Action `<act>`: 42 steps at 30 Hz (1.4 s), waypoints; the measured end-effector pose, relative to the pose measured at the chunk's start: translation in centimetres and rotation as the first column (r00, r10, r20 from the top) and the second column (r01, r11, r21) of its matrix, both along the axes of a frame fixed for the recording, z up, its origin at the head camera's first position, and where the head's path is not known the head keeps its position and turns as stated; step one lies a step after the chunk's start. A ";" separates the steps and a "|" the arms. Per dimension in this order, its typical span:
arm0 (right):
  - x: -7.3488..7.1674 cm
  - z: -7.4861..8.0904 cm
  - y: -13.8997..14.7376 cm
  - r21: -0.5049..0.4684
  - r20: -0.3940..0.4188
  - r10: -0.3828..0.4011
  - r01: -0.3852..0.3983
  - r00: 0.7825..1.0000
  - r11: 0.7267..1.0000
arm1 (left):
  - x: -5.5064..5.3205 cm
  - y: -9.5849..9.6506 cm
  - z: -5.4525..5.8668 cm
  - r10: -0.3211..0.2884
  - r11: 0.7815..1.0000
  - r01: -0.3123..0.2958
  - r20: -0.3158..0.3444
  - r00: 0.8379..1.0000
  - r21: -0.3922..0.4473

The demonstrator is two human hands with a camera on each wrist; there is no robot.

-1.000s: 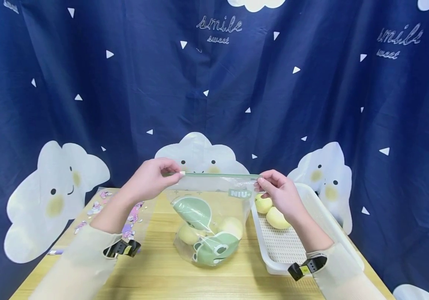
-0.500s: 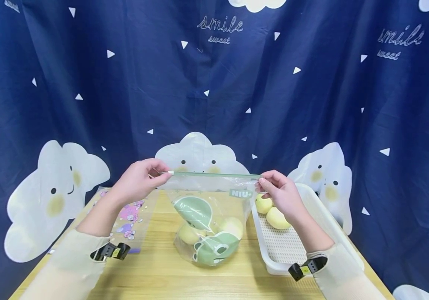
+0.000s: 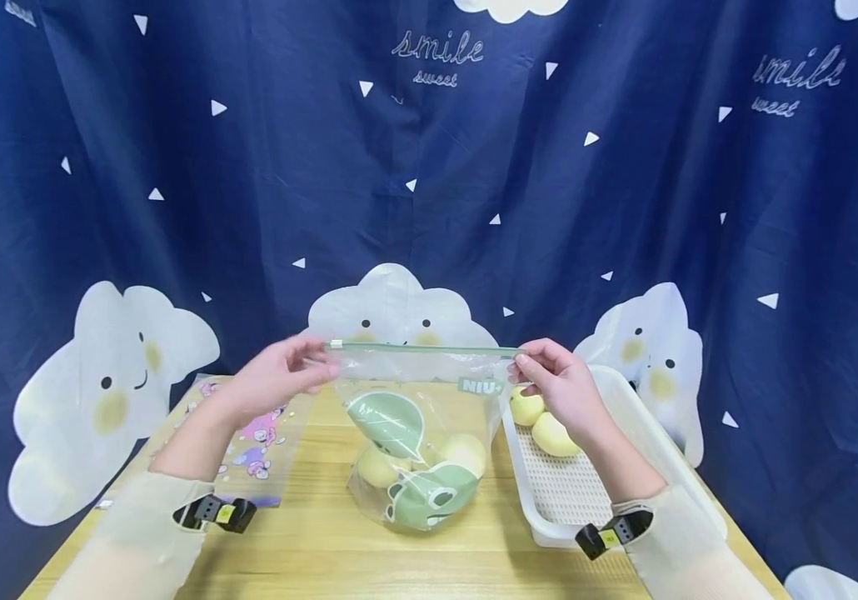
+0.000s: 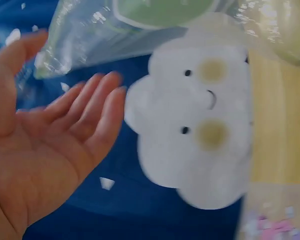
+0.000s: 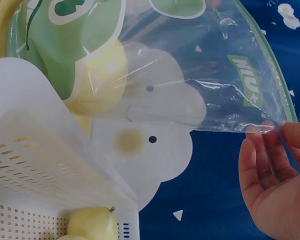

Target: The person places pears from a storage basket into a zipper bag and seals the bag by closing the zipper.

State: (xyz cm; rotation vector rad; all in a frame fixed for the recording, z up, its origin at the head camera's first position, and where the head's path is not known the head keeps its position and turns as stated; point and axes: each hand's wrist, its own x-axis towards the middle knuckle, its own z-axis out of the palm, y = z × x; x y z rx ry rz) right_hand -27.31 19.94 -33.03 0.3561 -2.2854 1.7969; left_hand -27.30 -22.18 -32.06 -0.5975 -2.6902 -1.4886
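Note:
A clear zip bag with green leaf and frog-like prints hangs upright above or on the table, and yellow pears show in its bottom. My right hand pinches the bag's upper right corner between thumb and fingers. Along the top runs a green zip strip, with a white slider at its left end. Close to that end is my left hand, slightly blurred. Its fingers look loosely extended in the left wrist view, apart from the bag and holding nothing.
On the right stands a white perforated basket with yellow pears in its far end. A clear bag with pink and purple prints lies flat at left on the wooden table. A dark blue curtain hangs behind.
My left hand and the white slider have moved left along the zip strip to its end. The left fingers have since let go of the slider. My right hand keeps its pinch.

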 end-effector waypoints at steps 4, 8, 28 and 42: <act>-0.1 -0.2 -0.1 0.002 0.008 0.013 -0.013 1.000 1.000 | -0.4 -0.5 -2.4 -0.113 0.992 0.107 0.087 0.990 0.072; -0.2 -0.4 0.1 -0.015 0.018 0.029 -0.029 0.999 0.999 | -0.6 -0.2 -3.6 -0.093 0.990 0.087 0.049 0.994 0.115; -2.0 -1.3 0.1 0.314 0.256 0.107 -0.187 0.961 0.931 | -3.1 2.0 -4.0 0.118 0.942 -0.160 0.155 0.981 0.296; -7.8 1.6 -0.7 0.243 0.218 -0.073 0.018 0.973 0.970 | -8.3 5.0 -0.5 0.300 0.781 -0.385 0.246 0.922 0.492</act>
